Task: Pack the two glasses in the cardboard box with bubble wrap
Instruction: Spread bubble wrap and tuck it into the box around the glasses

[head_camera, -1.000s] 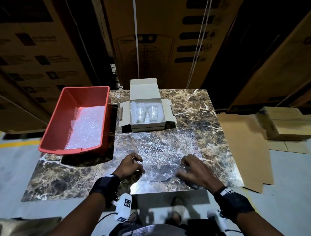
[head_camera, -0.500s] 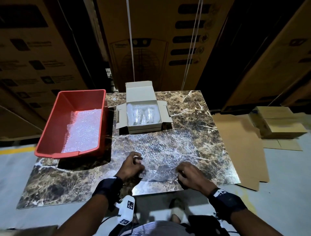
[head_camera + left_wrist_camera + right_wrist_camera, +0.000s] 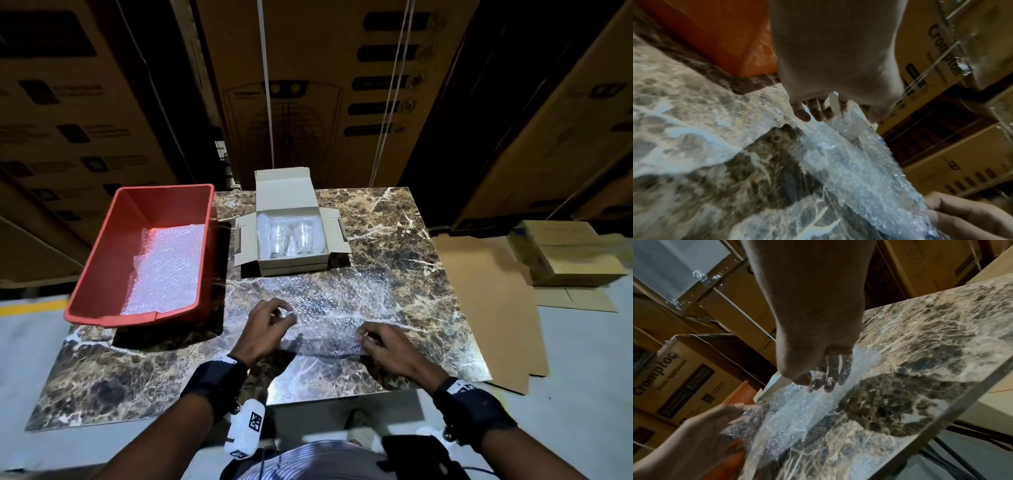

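Observation:
A clear sheet of bubble wrap (image 3: 329, 301) lies spread on the marble table (image 3: 394, 240) in front of the open cardboard box (image 3: 291, 236). Two glasses (image 3: 291, 236) lie side by side in the box on bubble wrap. My left hand (image 3: 270, 322) pinches the sheet's near left edge, also seen in the left wrist view (image 3: 844, 116). My right hand (image 3: 376, 342) pinches the near right edge, its fingers (image 3: 828, 378) showing through the plastic. The near edge is lifted off the table between both hands.
A red plastic bin (image 3: 144, 253) holding more bubble wrap (image 3: 164, 270) stands at the table's left. Flattened cardboard (image 3: 486, 308) and stacked small boxes (image 3: 565, 253) lie on the floor to the right. Large cartons (image 3: 308, 85) stand behind the table.
Both hands have taken the near edge of the bubble wrap sheet and raised it slightly off the table. The head view has shifted a little.

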